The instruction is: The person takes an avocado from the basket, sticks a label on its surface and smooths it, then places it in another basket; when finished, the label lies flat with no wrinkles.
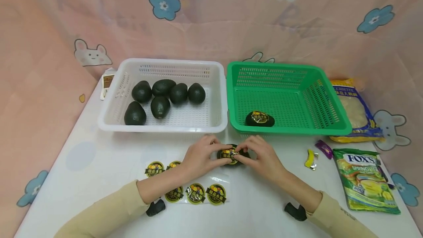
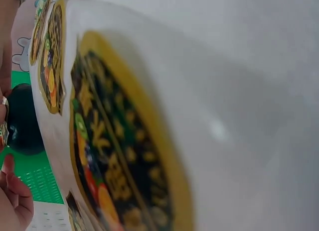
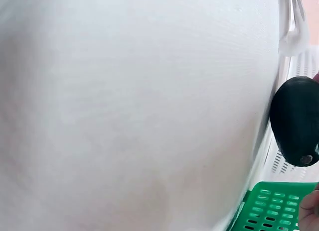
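While the avocado (image 1: 233, 155) lies on the white table (image 1: 99, 164) between both sets of fingertips, it is gripped by the left hand (image 1: 201, 156) and its round sticker (image 1: 229, 154) is pinched by the right hand (image 1: 261, 156) — just short of the near rims of the white basket (image 1: 158, 127) and green basket (image 1: 287, 130). Behind the left fingers the sticker sheet (image 1: 195, 193) is spread; bare table is seen behind the right wrist.
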Tool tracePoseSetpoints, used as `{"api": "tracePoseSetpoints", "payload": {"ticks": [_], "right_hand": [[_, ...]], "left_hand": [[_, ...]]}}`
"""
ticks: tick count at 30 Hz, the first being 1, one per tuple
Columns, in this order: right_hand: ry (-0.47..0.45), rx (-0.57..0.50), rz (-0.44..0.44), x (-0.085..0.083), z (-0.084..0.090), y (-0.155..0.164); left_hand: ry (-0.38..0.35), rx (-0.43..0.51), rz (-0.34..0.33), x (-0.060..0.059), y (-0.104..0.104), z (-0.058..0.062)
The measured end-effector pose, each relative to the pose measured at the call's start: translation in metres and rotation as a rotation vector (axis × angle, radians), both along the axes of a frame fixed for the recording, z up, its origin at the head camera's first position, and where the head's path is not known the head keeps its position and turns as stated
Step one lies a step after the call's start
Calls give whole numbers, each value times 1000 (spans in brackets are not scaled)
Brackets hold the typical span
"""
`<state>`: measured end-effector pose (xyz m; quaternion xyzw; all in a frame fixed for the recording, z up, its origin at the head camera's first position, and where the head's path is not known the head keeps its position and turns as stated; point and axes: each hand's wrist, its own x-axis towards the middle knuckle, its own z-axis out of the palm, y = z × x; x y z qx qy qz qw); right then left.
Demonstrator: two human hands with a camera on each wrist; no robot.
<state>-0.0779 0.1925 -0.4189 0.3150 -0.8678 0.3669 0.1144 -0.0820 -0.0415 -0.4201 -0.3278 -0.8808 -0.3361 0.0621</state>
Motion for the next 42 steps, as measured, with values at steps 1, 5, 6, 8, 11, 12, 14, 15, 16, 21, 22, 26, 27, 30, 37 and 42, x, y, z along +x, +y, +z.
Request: {"api": "tracePoseSetpoints", "payload": {"ticks": [1, 5, 6, 8, 11, 12, 14, 15, 16, 21, 22, 26, 27, 30, 37, 42], "right_hand": [[-12, 3, -1, 0, 0, 0], [-147, 2, -44, 2, 4, 2], [-223, -17, -73, 3, 5, 4], [-417, -102, -137, 5, 10, 8], [-732, -340, -242, 4, 15, 15], [-817, -427, -272, 2, 17, 17], [-949, -604, -310, -1, 21, 22], [-994, -674, -325, -3, 22, 24], [-1027, -737, -335, -5, 23, 26], [-1108, -907, -336, -9, 27, 29], [-1111, -912, -340, -9, 27, 29], [-1113, -932, -368, -8, 26, 29], [-1117, -924, -366, -8, 26, 29], [-1121, -906, -374, -8, 24, 29], [-1118, -863, -390, -9, 21, 25], [-1109, -861, -436, -8, 23, 26]], "left_hand": [[0, 0, 1, -1, 0, -1], [14, 17, -23, -4, 1, -2], [14, 20, -41, -5, 2, -2], [2, 14, -91, -7, 5, -1], [-36, -44, -175, -10, 9, 0], [-48, -77, -198, -11, 11, 1], [-60, -139, -240, -13, 15, 2], [-64, -167, -258, -14, 17, 3], [-65, -186, -275, -15, 18, 4], [-108, -141, -406, -19, 25, 28], [-124, -119, -432, -23, 27, 40], [-172, -58, -500, -56, 41, 91], [-170, -72, -493, -68, 46, 102], [-179, -136, -466, -109, 61, 117], [-237, -411, -374, -168, 87, 97], [-291, -558, -335, -171, 96, 90]]}}
